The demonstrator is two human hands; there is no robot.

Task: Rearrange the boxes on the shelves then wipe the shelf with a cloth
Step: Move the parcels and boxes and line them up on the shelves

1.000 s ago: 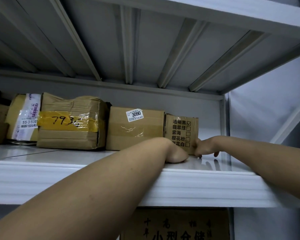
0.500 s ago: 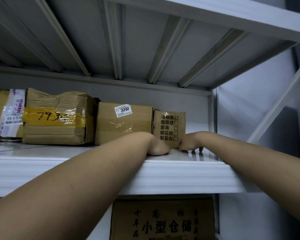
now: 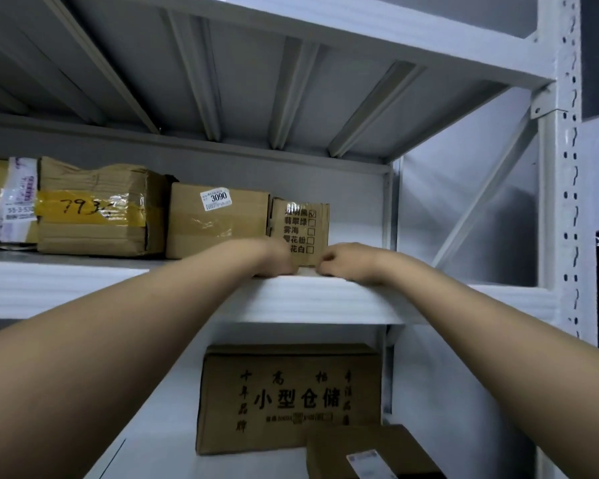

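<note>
From my feed, both sets of fingers are mostly hidden behind the shelf's front lip [image 3: 308, 299] and the knuckles, so I can't see exactly how they meet the cardboard; my left hand [image 3: 277, 261] looks curled against the lower left corner of the small checkbox box [image 3: 300, 226], and my right hand [image 3: 343, 262] is curled at its lower right corner, apparently gripping it between them. The box's bottom edge and last printed lines are partly covered. It is a small brown carton with a column of Chinese characters and tick squares, the top one checked, standing upright at the right end of the row, just beside the box labelled 3090 [image 3: 217, 219]. Further left sit a crumpled box with yellow tape [image 3: 94, 209] and a parcel cut off by the frame edge [image 3: 4, 202]. The shelving is pale grey metal with a perforated upright [image 3: 566, 167]; on the shelf below stands a larger printed carton [image 3: 289, 395].
</note>
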